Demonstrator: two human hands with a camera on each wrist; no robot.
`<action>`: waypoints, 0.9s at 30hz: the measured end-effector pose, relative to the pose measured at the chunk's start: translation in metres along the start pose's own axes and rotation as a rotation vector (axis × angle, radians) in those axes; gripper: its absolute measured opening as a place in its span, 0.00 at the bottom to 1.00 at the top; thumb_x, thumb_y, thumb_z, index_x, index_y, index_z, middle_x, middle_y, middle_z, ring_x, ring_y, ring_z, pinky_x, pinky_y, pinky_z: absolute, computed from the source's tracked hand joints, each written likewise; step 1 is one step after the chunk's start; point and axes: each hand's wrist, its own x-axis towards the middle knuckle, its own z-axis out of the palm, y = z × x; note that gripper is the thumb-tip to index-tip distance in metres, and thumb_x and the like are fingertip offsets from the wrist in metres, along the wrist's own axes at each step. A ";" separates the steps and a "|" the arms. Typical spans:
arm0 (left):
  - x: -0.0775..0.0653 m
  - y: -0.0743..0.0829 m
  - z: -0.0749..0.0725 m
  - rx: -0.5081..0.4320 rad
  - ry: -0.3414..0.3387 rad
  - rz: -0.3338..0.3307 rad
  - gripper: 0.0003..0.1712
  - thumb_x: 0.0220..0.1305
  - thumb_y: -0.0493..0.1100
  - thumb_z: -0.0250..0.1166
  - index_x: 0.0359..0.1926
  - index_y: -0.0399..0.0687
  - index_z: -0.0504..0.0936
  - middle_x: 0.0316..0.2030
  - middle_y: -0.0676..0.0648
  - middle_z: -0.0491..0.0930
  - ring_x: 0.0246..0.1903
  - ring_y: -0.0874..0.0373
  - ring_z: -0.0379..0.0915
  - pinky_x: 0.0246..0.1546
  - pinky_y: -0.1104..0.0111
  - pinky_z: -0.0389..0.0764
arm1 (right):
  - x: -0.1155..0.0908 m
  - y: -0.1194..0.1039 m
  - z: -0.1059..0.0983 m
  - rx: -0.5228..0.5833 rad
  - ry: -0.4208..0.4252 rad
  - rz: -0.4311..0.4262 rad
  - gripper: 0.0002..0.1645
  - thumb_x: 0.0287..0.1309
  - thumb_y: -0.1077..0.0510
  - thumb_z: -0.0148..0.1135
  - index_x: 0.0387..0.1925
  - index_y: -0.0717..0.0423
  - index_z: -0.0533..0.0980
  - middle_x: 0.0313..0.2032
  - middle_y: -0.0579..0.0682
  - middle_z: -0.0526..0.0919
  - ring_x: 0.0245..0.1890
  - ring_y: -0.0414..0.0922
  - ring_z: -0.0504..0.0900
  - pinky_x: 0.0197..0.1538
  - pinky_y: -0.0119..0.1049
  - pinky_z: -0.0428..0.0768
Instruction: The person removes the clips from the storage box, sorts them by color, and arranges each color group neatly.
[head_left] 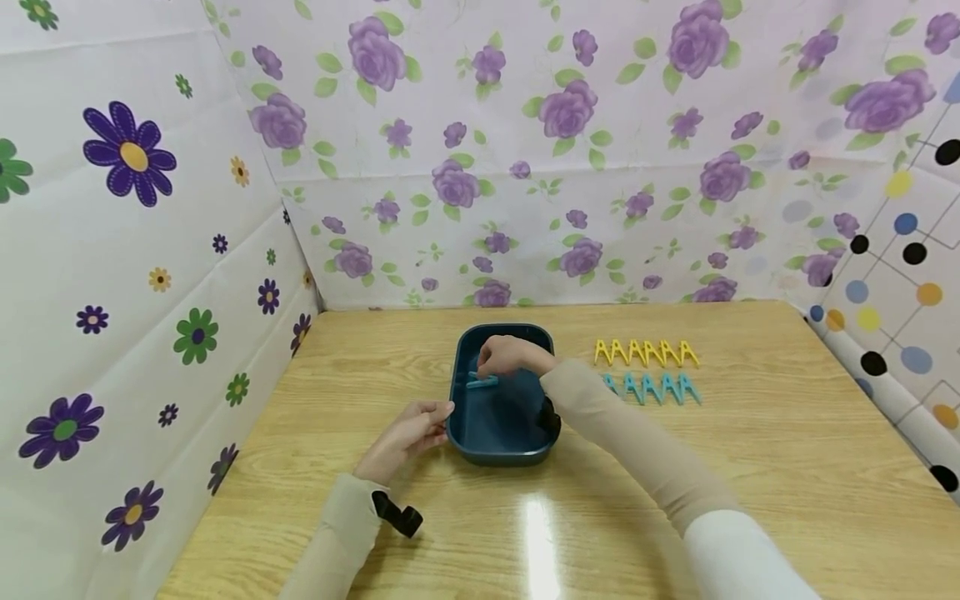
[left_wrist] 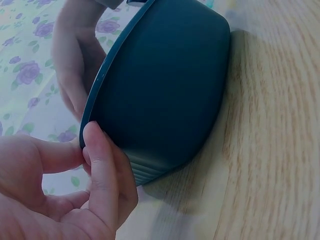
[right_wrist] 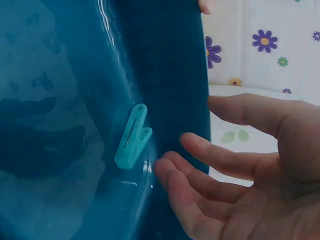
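Observation:
A dark teal plastic basin (head_left: 498,429) stands on the wooden table. Its left rim is pinched between the thumb and fingers of my left hand (head_left: 411,429); the left wrist view shows the fingertips (left_wrist: 98,142) against the outer side. Inside the basin, close to a wall, lies one light-blue clothespin (right_wrist: 132,137). My right hand (right_wrist: 240,165) is over the basin beside this clothespin, with thumb and fingers apart and nothing held. In the head view, my right hand (head_left: 510,354) partly overlaps the far part of the basin.
Right of the basin, a row of several yellow clothespins (head_left: 647,353) stands behind a row of blue clothespins (head_left: 651,388), partly covered by my right sleeve (head_left: 637,442). Flowered cloth (head_left: 480,242) hangs along the table's back edge and left side; dotted cloth is at right.

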 end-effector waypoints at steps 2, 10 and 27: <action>0.000 0.001 0.000 -0.006 0.007 -0.008 0.15 0.73 0.44 0.55 0.44 0.34 0.77 0.26 0.52 0.75 0.24 0.64 0.72 0.28 0.77 0.78 | 0.005 -0.002 0.003 -0.009 0.051 -0.009 0.12 0.64 0.56 0.59 0.44 0.57 0.80 0.43 0.57 0.82 0.32 0.45 0.76 0.45 0.44 0.80; -0.001 0.002 0.000 -0.005 0.004 -0.008 0.14 0.73 0.44 0.55 0.43 0.35 0.77 0.25 0.52 0.74 0.24 0.64 0.72 0.29 0.77 0.78 | 0.028 0.005 0.019 0.010 0.215 -0.017 0.13 0.59 0.58 0.66 0.45 0.58 0.81 0.45 0.54 0.84 0.45 0.48 0.82 0.48 0.39 0.81; -0.001 0.000 -0.001 -0.019 -0.012 0.016 0.17 0.72 0.44 0.55 0.47 0.31 0.76 0.23 0.54 0.75 0.23 0.66 0.72 0.27 0.78 0.77 | 0.046 0.013 0.038 -0.209 0.132 -0.002 0.20 0.55 0.54 0.70 0.49 0.56 0.79 0.47 0.52 0.81 0.45 0.46 0.81 0.49 0.41 0.80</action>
